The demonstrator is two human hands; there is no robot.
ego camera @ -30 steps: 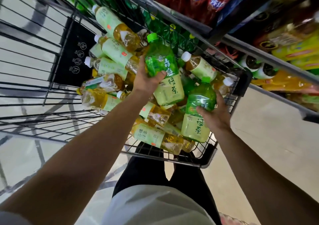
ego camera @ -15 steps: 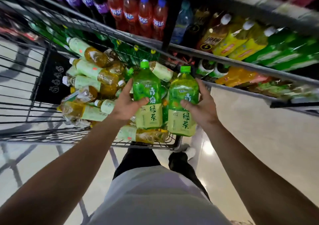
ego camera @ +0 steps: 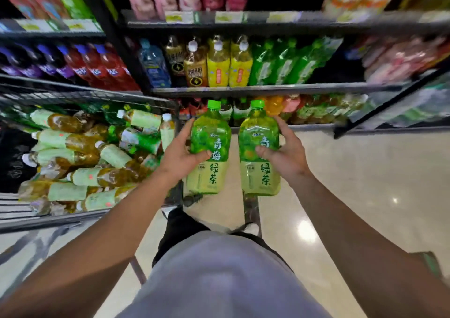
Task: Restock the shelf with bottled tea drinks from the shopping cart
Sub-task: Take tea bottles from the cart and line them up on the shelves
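My left hand (ego camera: 179, 154) grips a green plum tea bottle (ego camera: 210, 169) with a green cap, held upright to the right of the shopping cart (ego camera: 92, 98). My right hand (ego camera: 286, 154) grips a second, identical green tea bottle (ego camera: 259, 171) beside the first. Both bottles hang in front of the shelf (ego camera: 267, 90), level with its lowest rows. Several amber tea bottles with pale green labels (ego camera: 80, 161) lie piled in the cart on the left.
The shelf's middle row holds blue, brown, yellow and green bottles (ego camera: 219, 64); red and purple soda bottles (ego camera: 97, 66) stand further left. Glossy beige floor (ego camera: 365, 196) stretches to the right. My legs and grey shirt fill the bottom centre.
Both hands have lifted the two green bottles out of the cart and carried them right, toward the shelf. The view has swung from the cart up to the shelving.
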